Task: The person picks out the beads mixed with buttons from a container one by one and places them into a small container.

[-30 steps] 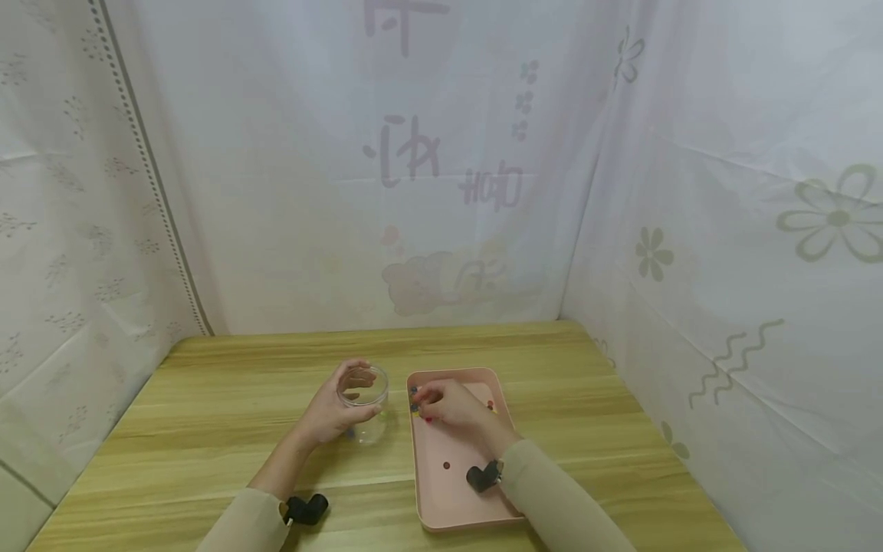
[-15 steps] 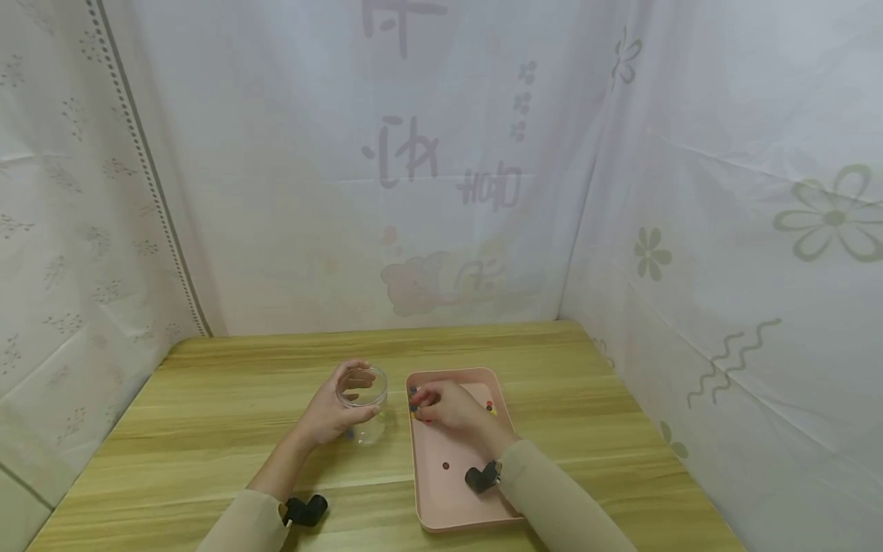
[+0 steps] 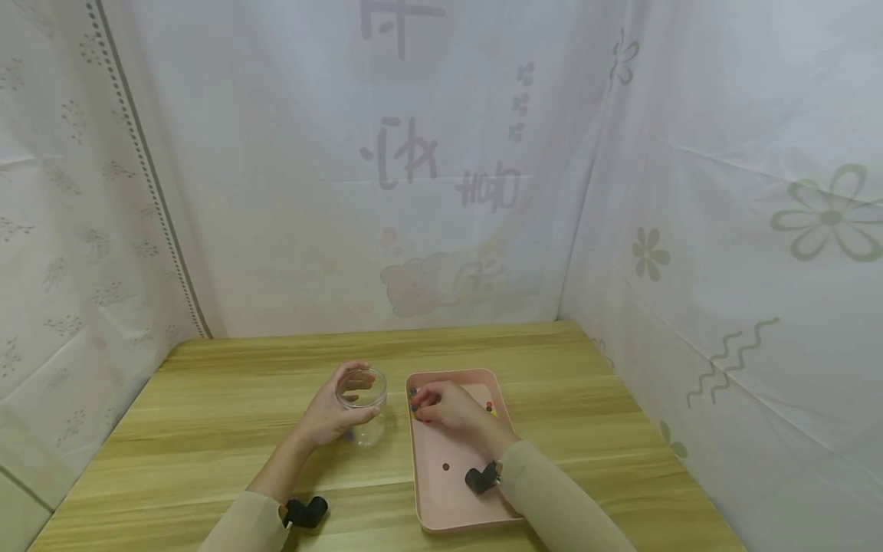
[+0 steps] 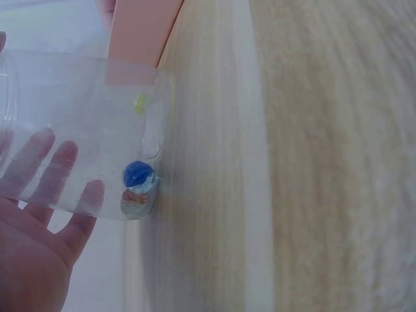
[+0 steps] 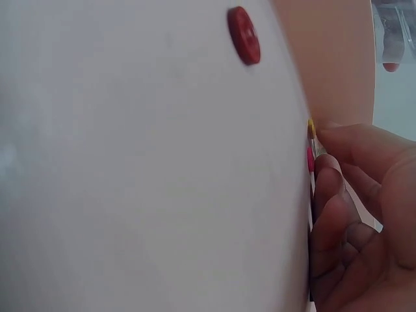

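My left hand (image 3: 327, 414) grips a clear plastic jar (image 4: 71, 97), fingers and thumb around its side, mouth facing up. Low inside the jar are a blue marble (image 4: 138, 174), a clear marble with orange streaks (image 4: 134, 198) and a small yellow-green one (image 4: 140, 103). My right hand (image 3: 451, 406) reaches into the pink tray (image 3: 448, 502), fingers curled at its far left side. Thumb and fingertips are right beside a yellow button (image 5: 311, 128) and a pink button (image 5: 310, 159). I cannot tell whether they pinch something.
A dark red button (image 5: 244, 36) lies alone on the tray floor. Small red, dark and yellow pieces (image 3: 490, 409) sit by the tray's right wall, and dark ones (image 3: 414, 392) at its far left corner. White patterned curtains (image 3: 297, 192) surround the wooden table (image 3: 172, 445).
The right hand's fingers have shifted very slightly among the pieces at the tray's left side. The left hand and the jar stay in place.
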A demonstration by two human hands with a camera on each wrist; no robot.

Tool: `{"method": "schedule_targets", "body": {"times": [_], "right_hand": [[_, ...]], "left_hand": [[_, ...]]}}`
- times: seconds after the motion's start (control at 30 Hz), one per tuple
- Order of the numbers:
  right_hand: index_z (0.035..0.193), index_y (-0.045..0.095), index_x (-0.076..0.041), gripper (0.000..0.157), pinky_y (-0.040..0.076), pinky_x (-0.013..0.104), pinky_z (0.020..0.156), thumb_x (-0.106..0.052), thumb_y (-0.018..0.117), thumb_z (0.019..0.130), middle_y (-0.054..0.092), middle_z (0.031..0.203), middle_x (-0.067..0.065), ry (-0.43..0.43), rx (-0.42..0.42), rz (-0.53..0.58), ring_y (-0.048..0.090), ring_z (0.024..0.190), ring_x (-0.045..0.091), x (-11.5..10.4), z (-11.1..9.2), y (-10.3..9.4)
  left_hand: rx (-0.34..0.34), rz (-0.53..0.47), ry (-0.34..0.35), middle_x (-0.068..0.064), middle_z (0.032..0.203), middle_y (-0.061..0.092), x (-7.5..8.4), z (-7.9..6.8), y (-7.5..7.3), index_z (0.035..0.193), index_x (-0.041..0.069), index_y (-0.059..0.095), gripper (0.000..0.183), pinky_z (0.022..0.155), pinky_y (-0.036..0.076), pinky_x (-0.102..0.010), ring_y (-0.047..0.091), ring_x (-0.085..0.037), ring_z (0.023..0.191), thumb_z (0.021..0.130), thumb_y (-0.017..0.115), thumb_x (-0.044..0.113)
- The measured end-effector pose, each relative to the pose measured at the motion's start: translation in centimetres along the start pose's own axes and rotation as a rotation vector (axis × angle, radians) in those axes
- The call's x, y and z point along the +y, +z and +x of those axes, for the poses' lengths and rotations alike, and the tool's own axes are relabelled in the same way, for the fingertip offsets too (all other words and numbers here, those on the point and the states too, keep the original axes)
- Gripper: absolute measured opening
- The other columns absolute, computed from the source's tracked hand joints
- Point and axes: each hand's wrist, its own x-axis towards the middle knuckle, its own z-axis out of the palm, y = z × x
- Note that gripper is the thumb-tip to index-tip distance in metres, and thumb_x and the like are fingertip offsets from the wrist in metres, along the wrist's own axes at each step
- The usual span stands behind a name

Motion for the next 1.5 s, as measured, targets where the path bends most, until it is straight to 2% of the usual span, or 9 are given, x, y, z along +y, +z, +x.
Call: {"method": "schedule_targets", "body": {"times": [0.13, 0.33, 0.47, 0.6, 0.77, 0.93, 1.17, 1.5], "right_hand": [[0.111, 0.080, -0.013, 0.015, 0.055, 0.021, 0.074, -0.013, 0.079, 0.097, 0.075, 0.090, -0.004, -0.002, -0.002, 0.030, 0.067, 0.080, 0.007, 0.1, 0.1, -0.1], [0.115, 0.078, -0.006, 0.017, 0.059, 0.026, 0.072, -0.010, 0.077, 0.099, 0.078, 0.092, 0.004, -0.007, -0.018, 0.148, 0.072, 0.077, 0.013, -0.1, 0.0, -0.4], [0.119, 0.077, -0.004, 0.020, 0.062, 0.029, 0.071, -0.008, 0.075, 0.100, 0.080, 0.096, 0.008, -0.009, -0.008, 0.188, 0.074, 0.075, 0.015, -0.3, 0.0, -0.6], [0.122, 0.075, -0.004, 0.023, 0.060, 0.029, 0.070, -0.008, 0.074, 0.100, 0.079, 0.098, 0.007, 0.008, 0.013, 0.204, 0.074, 0.073, 0.016, -0.5, -0.1, -0.8], [0.123, 0.076, -0.006, 0.025, 0.052, 0.027, 0.064, -0.009, 0.071, 0.099, 0.077, 0.095, 0.007, 0.024, 0.044, 0.208, 0.071, 0.071, 0.016, -0.8, -0.3, -0.9], [0.124, 0.076, -0.009, 0.021, 0.046, 0.025, 0.061, -0.013, 0.070, 0.104, 0.076, 0.095, 0.007, 0.044, 0.051, 0.222, 0.070, 0.071, 0.016, -0.7, -0.1, -1.1], [0.124, 0.077, -0.015, 0.020, 0.048, 0.027, 0.061, -0.021, 0.073, 0.105, 0.075, 0.103, 0.006, 0.093, 0.058, 0.240, 0.071, 0.075, 0.018, -0.6, 0.1, -1.6], [0.126, 0.078, -0.018, 0.024, 0.054, 0.030, 0.063, -0.029, 0.077, 0.105, 0.078, 0.112, 0.010, 0.082, 0.084, 0.246, 0.070, 0.076, 0.020, -1.5, -0.4, -2.9]], "left_hand": [[-0.003, -0.011, 0.001, -0.028, 0.152, 0.059, 0.0, 0.0, 0.0, 0.159, 0.002, 0.039, 0.082, 0.117, 0.046, -0.071, 0.056, -0.045, 0.142, 0.094, 0.087, 0.015], [-0.006, -0.007, 0.001, -0.028, 0.151, 0.059, 0.0, 0.0, -0.1, 0.158, 0.002, 0.040, 0.081, 0.117, 0.045, -0.071, 0.055, -0.046, 0.142, 0.094, 0.087, 0.016], [-0.009, -0.007, -0.004, -0.027, 0.152, 0.059, 0.0, 0.0, -0.1, 0.158, 0.002, 0.040, 0.081, 0.117, 0.045, -0.071, 0.054, -0.046, 0.143, 0.094, 0.087, 0.015], [-0.011, -0.006, -0.005, -0.026, 0.152, 0.059, 0.0, 0.0, -0.1, 0.159, 0.002, 0.039, 0.080, 0.117, 0.044, -0.072, 0.054, -0.046, 0.143, 0.095, 0.087, 0.016], [-0.015, -0.011, 0.000, -0.029, 0.152, 0.058, 0.0, -0.1, -0.1, 0.158, 0.003, 0.040, 0.080, 0.117, 0.043, -0.073, 0.054, -0.047, 0.143, 0.095, 0.086, 0.015], [-0.014, -0.008, 0.002, -0.029, 0.152, 0.058, -0.1, -0.1, -0.1, 0.158, 0.004, 0.040, 0.079, 0.117, 0.043, -0.073, 0.055, -0.047, 0.142, 0.095, 0.086, 0.016], [-0.010, -0.010, -0.002, -0.028, 0.151, 0.059, 0.0, 0.0, -0.1, 0.158, 0.003, 0.040, 0.080, 0.116, 0.045, -0.072, 0.054, -0.047, 0.143, 0.094, 0.087, 0.015], [-0.009, -0.014, -0.002, -0.027, 0.151, 0.059, 0.0, -0.1, -0.1, 0.158, 0.004, 0.041, 0.079, 0.117, 0.045, -0.071, 0.055, -0.047, 0.143, 0.094, 0.087, 0.015]]}}
